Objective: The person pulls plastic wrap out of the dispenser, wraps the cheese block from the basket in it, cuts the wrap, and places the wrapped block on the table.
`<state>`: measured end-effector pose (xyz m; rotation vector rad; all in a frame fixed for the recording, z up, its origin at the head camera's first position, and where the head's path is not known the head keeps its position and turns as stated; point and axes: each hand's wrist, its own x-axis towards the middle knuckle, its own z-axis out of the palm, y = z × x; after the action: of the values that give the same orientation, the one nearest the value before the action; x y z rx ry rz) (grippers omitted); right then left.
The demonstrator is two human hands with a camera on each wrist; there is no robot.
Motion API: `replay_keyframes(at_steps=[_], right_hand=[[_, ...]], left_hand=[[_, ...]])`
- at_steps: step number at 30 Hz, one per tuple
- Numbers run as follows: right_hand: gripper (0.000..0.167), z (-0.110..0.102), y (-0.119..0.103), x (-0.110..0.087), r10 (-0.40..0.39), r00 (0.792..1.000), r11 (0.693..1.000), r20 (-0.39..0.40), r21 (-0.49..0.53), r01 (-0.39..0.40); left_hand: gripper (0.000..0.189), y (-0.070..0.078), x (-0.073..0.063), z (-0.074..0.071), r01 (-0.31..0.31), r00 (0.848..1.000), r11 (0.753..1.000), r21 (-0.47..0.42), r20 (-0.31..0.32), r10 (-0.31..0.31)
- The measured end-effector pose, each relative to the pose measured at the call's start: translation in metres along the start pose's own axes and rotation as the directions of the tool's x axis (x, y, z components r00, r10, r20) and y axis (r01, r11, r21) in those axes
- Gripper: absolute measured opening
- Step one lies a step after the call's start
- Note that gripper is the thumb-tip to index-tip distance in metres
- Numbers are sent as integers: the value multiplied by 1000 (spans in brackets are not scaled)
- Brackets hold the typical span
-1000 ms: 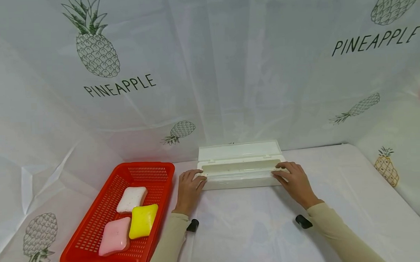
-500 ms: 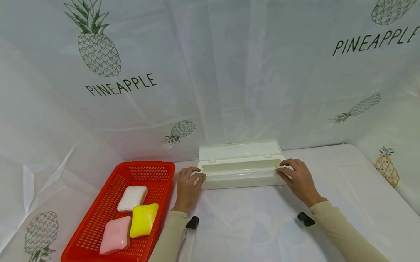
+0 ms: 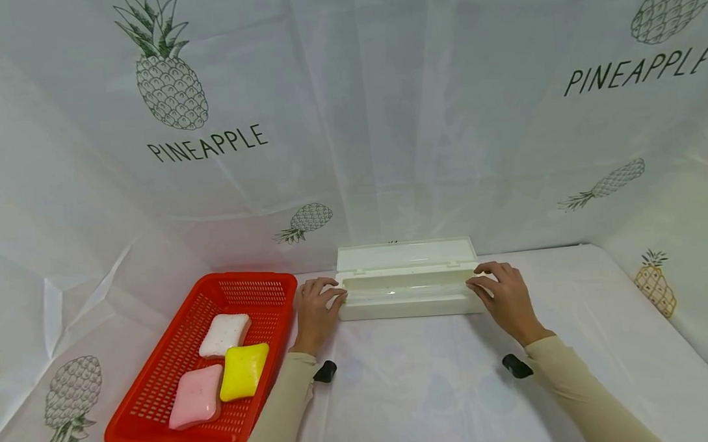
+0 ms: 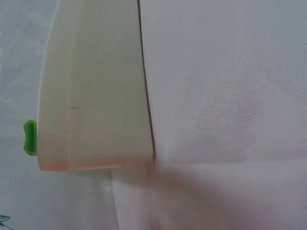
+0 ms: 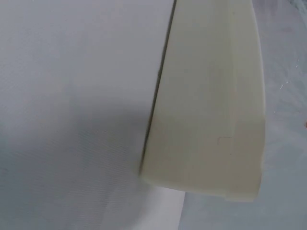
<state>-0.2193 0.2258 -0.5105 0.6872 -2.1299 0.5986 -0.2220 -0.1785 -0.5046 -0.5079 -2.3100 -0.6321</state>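
A long white cling film dispenser (image 3: 410, 308) lies crosswise at the back, its lid (image 3: 404, 254) raised behind the long opening. Shiny clear cling film (image 3: 406, 292) stretches along the front of that opening. At its left end my left hand (image 3: 314, 317) pinches the film between thumb and fingertips. My right hand (image 3: 506, 300) does the same at the right end. In the left wrist view, the dispenser's plain front (image 4: 103, 91) shows with a small green tab (image 4: 30, 138) at its end. The right wrist view has the other end (image 5: 204, 120). Neither wrist view shows fingers.
On the left, beside my left forearm, stands a red basket (image 3: 289, 298). White (image 3: 224, 335), yellow (image 3: 244, 372) and pink (image 3: 196, 397) rounded blocks lie in it. A pineapple-print sheet (image 3: 386, 148) hangs right behind the dispenser, above the white-covered table (image 3: 418, 388).
The clear film's glossy edge has risen from the dispenser's front face toward the opening. My right hand has shifted slightly right and up; the left hand has barely moved.
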Motion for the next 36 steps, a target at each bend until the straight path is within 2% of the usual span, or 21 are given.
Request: replay_keyframes(at_steps=[7, 13, 23, 36], right_hand=[[20, -4, -2, 6, 15, 1000, 1000, -4, -8, -15], [19, -7, -2, 10, 11, 1000, 1000, -19, -7, -11], [19, -12, -4, 17, 21, 1000, 1000, -15, -19, -21], [16, -20, -9, 28, 37, 999, 999, -25, -17, -38]], left_hand=[[10, 1, 6, -3, 12, 1000, 1000, 3, 1, -12], [11, 2, 12, -6, -5, 1000, 1000, 5, -15, 5], [11, 4, 18, -12, -4, 1000, 1000, 25, 3, 3], [13, 5, 26, -18, 23, 1000, 1000, 4, 1, -23]])
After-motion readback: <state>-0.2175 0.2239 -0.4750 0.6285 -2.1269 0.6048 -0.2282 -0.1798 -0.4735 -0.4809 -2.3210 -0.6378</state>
